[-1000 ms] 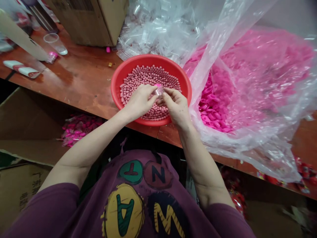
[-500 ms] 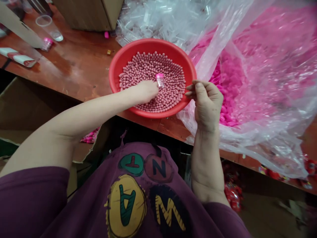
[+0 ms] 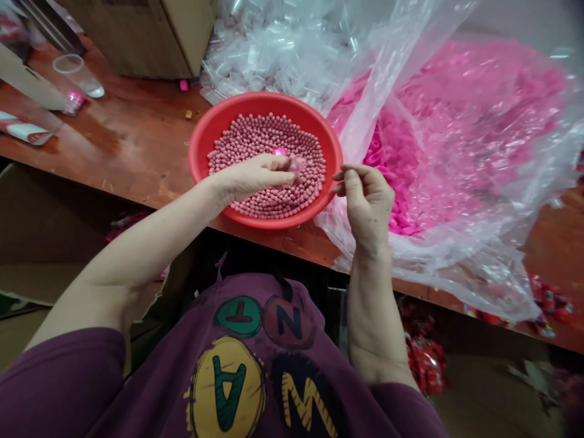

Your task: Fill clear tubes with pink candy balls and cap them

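Note:
A red plastic basin (image 3: 199, 143) filled with small pink beads (image 3: 267, 131) sits on the table. Over the beads, my left hand (image 3: 255, 176) pinches a small clear container (image 3: 297, 165) between thumb and fingers; its contents are blurred. Just behind those fingers a bright pink cap (image 3: 279, 151) shows, the capped jar below it mostly hidden by the hand. My right hand (image 3: 368, 198) is at the basin's right rim, thumb pressed to curled fingers. Whatever it may pinch is hidden, and I cannot tell whether the fingertips touch the rim.
Clear plastic containers (image 3: 274, 55) are heaped behind the basin. To the right spreads a clear plastic bag (image 3: 456, 267) of pink caps (image 3: 392, 182). A cardboard box (image 3: 141, 36), a clear cup (image 3: 79, 76) and a pink-capped jar (image 3: 73, 103) stand at left on the wooden table (image 3: 137, 146).
My left hand has come up out of the beads, turned, and now shows a clear container in its fingers. The right hand keeps its pose by the rim. The whole view has shifted slightly.

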